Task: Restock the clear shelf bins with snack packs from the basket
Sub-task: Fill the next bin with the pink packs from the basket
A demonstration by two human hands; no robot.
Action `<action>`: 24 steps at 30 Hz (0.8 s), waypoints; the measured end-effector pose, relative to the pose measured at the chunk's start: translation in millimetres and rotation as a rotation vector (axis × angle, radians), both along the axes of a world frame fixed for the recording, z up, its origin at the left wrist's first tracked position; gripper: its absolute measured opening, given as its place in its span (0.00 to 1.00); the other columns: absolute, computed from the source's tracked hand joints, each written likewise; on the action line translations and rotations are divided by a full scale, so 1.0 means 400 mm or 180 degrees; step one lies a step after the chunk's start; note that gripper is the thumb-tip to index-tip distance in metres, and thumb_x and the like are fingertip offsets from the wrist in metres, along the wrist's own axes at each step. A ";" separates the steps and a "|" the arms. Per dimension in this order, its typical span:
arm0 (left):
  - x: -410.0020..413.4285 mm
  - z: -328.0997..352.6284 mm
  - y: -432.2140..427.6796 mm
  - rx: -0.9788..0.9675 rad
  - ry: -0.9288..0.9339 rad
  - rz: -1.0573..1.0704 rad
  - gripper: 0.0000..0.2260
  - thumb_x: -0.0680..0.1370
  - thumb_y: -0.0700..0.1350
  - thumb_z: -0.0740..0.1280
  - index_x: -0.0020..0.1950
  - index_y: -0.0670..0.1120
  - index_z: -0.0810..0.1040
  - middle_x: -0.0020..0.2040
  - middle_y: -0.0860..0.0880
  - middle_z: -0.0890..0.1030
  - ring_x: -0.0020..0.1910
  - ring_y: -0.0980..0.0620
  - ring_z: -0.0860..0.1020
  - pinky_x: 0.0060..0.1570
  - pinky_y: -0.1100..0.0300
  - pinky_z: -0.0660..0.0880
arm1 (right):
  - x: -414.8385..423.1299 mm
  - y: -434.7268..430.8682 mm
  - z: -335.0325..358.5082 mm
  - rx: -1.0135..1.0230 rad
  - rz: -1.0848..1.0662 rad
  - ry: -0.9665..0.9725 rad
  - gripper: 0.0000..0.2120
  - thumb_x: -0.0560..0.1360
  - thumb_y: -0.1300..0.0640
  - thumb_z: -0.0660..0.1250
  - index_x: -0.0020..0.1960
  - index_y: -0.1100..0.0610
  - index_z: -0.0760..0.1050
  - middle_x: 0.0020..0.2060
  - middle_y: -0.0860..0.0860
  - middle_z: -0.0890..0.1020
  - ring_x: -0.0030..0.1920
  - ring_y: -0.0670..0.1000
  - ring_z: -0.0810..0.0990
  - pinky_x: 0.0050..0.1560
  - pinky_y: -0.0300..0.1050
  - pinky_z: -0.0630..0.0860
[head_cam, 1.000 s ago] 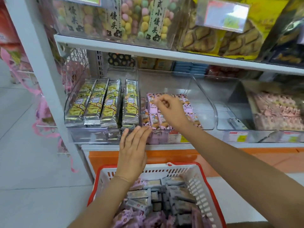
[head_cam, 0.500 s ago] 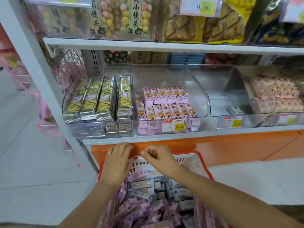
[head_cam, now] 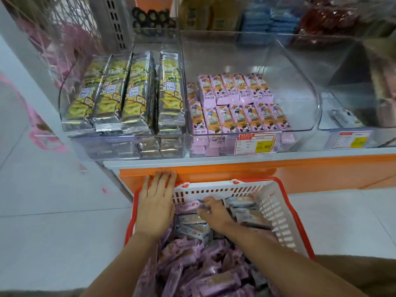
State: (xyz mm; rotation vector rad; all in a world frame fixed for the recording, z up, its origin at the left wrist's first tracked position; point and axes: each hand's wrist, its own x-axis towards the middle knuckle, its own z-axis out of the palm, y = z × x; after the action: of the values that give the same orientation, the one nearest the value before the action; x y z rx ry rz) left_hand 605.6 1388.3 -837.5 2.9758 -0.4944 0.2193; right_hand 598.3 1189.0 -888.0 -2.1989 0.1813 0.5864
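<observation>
Shelf-front basket [head_cam: 216, 190]: left hand [head_cam: 155, 207] flat; right hand [head_cam: 214, 213], grip indistinct among snack packs [head_cam: 192, 266].

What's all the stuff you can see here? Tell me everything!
Clear bins: three, see-through, on the shelf.
Long packs: four on top, yellow-silver, left bin.
Small packs: two rows, pink, middle bin.
Single pack: one, silvery, right bin.
Price tags: two, red-yellow, bin fronts.
Basket: one, red and white, below the shelf.
Snack packs: many, purple and grey, in basket.
Left hand: flat on the basket's rim.
Right hand: among the basket's packs; grip unclear.
</observation>
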 end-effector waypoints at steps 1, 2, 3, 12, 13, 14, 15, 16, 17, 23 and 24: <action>0.001 -0.006 0.001 -0.0029 -0.0040 -0.0016 0.39 0.68 0.41 0.71 0.78 0.42 0.62 0.72 0.41 0.70 0.73 0.40 0.65 0.74 0.41 0.54 | 0.008 0.007 -0.018 0.0035 -0.0102 0.0132 0.17 0.79 0.53 0.65 0.65 0.59 0.70 0.54 0.51 0.77 0.51 0.46 0.75 0.47 0.34 0.70; 0.002 -0.013 0.002 -0.0052 -0.0060 -0.0034 0.39 0.68 0.42 0.69 0.78 0.42 0.61 0.73 0.41 0.69 0.73 0.40 0.64 0.74 0.41 0.53 | 0.015 0.015 -0.033 0.0008 -0.0213 0.0221 0.18 0.79 0.53 0.66 0.65 0.59 0.71 0.55 0.51 0.78 0.51 0.46 0.75 0.48 0.37 0.70; 0.003 -0.019 0.003 -0.0073 -0.0063 -0.0052 0.38 0.69 0.43 0.66 0.78 0.42 0.59 0.73 0.41 0.69 0.74 0.40 0.63 0.75 0.42 0.53 | 0.023 0.024 -0.048 -0.0063 -0.0317 0.0237 0.18 0.78 0.52 0.67 0.64 0.60 0.73 0.53 0.51 0.79 0.50 0.46 0.76 0.47 0.37 0.71; 0.004 -0.045 0.003 -0.0083 -0.0095 -0.0077 0.37 0.72 0.45 0.62 0.80 0.43 0.53 0.77 0.42 0.63 0.77 0.41 0.58 0.75 0.43 0.53 | 0.036 0.049 -0.057 -0.0522 -0.0803 0.0182 0.10 0.78 0.51 0.66 0.49 0.58 0.73 0.35 0.49 0.75 0.34 0.47 0.73 0.28 0.37 0.65; 0.003 -0.041 0.002 -0.0072 -0.0085 -0.0072 0.38 0.71 0.44 0.63 0.80 0.43 0.53 0.77 0.42 0.63 0.77 0.41 0.58 0.75 0.43 0.53 | 0.032 0.044 -0.049 -0.0428 -0.0834 0.0144 0.09 0.79 0.52 0.66 0.50 0.58 0.73 0.36 0.50 0.76 0.36 0.47 0.74 0.31 0.38 0.67; 0.002 -0.037 0.001 -0.0071 -0.0087 -0.0067 0.39 0.71 0.43 0.66 0.80 0.43 0.54 0.77 0.42 0.64 0.77 0.41 0.59 0.75 0.42 0.54 | 0.028 0.037 -0.042 -0.0322 -0.0859 0.0093 0.09 0.79 0.54 0.66 0.52 0.59 0.74 0.39 0.50 0.76 0.39 0.48 0.75 0.36 0.40 0.70; 0.001 -0.029 -0.001 -0.0073 -0.0057 -0.0051 0.41 0.70 0.42 0.68 0.80 0.42 0.54 0.77 0.41 0.64 0.77 0.41 0.59 0.74 0.42 0.54 | 0.024 0.027 -0.034 -0.0219 -0.0869 0.0011 0.09 0.78 0.54 0.66 0.54 0.60 0.74 0.41 0.50 0.77 0.42 0.49 0.76 0.41 0.40 0.72; 0.001 -0.022 -0.002 -0.0076 -0.0015 -0.0033 0.42 0.69 0.42 0.72 0.80 0.42 0.55 0.76 0.41 0.65 0.76 0.40 0.60 0.74 0.42 0.55 | 0.020 0.018 -0.024 -0.0137 -0.0854 -0.0079 0.10 0.78 0.55 0.67 0.55 0.60 0.75 0.43 0.50 0.78 0.44 0.48 0.76 0.45 0.40 0.73; 0.000 -0.013 -0.004 -0.0075 0.0060 -0.0008 0.44 0.68 0.41 0.75 0.79 0.42 0.57 0.75 0.40 0.67 0.76 0.40 0.61 0.73 0.41 0.55 | 0.017 0.009 -0.011 -0.0060 -0.0827 -0.0172 0.10 0.77 0.55 0.68 0.55 0.59 0.76 0.44 0.49 0.78 0.46 0.48 0.76 0.47 0.39 0.73; -0.013 0.038 -0.018 -0.0375 0.0281 0.0061 0.39 0.66 0.40 0.76 0.76 0.39 0.66 0.72 0.39 0.70 0.71 0.39 0.66 0.68 0.42 0.66 | 0.007 -0.056 0.101 0.0710 -0.0544 -0.0599 0.07 0.75 0.64 0.69 0.53 0.60 0.78 0.43 0.48 0.80 0.42 0.44 0.78 0.44 0.33 0.74; -0.016 0.051 -0.021 -0.0477 0.0295 0.0049 0.36 0.67 0.40 0.75 0.75 0.39 0.68 0.71 0.39 0.71 0.69 0.39 0.67 0.65 0.42 0.70 | 0.004 -0.066 0.128 0.0812 -0.0447 -0.0647 0.06 0.76 0.66 0.68 0.52 0.59 0.77 0.43 0.49 0.80 0.42 0.45 0.78 0.42 0.31 0.73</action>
State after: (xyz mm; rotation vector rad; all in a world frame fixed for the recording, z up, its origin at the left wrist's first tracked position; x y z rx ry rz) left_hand 599.3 1379.8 -817.3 2.8293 -0.4246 0.1135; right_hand 599.8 1162.7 -836.9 -1.9638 0.1437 0.2880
